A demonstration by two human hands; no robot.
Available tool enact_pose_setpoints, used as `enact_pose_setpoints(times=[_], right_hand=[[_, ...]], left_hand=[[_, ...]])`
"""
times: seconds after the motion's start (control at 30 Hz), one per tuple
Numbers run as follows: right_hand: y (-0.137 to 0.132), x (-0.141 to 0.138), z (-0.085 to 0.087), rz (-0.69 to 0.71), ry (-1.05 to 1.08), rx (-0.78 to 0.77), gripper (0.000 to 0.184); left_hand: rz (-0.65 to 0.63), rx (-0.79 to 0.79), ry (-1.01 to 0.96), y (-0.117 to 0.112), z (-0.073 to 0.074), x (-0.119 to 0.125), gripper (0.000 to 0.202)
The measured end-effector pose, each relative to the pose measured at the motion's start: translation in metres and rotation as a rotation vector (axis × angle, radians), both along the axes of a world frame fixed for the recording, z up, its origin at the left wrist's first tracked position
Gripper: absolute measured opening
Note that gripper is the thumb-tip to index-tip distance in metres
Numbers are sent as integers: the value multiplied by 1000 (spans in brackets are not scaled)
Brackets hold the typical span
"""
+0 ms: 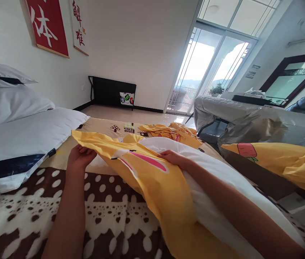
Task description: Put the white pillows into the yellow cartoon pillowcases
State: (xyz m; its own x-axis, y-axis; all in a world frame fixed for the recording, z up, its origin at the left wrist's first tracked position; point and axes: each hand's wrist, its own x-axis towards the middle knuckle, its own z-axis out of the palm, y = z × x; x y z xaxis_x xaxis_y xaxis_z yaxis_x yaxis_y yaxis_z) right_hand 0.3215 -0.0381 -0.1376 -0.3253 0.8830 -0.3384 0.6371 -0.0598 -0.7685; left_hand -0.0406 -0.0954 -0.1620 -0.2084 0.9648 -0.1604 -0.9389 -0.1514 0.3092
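Hands (83,156) on yel. cloth (165,190), wht pillows (19,135) nr L.

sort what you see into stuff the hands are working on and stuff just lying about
In use:
yellow cover, gripped by left hand, touched by right hand
likely the white pillow beside it

Lying about:
pillows at left
crumpled cloth
plant

One left hand (83,156), one right hand (172,158), centre; two scrolls (49,28), upper left; probably three white pillows (33,135), cut by the left edge; three yellow cloths (172,196), centre to right; one plant (216,89), upper right.
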Motion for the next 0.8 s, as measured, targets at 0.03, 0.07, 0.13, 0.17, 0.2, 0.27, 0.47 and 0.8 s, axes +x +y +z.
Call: enact_pose_setpoints(times=[0.03, 0.07, 0.13, 0.17, 0.2, 0.27, 0.47, 0.8], right_hand=[[-2, 3, -1, 10, -30, 7, 35], [-5, 4, 0, 29, -107, 56, 36], [-9, -2, 7, 82, -416, 271, 38], [-10, -8, 13, 100, -584, 388, 36], [-11, -16, 21, 107, -724, 504, 31], [-13, -37, 38, 107, -832, 734, 21], [-18, -135, 81, 544, -191, 1005, 27], [2, -199, 63, 692, 146, 591, 20]], left_hand=[[10, 11, -10, 0, 2, 2, 30], [21, 21, -15, -1, 3, 4, 31], [24, 36, -4, -5, 8, 8, 30], [12, 43, 15, -8, 11, 9, 29], [-3, 51, 42, -12, 14, 10, 28], [-42, 58, 118, -21, 22, 13, 28], [-196, 10, 324, -41, 38, 22, 29], [-99, -30, 339, -33, 41, 31, 25]])
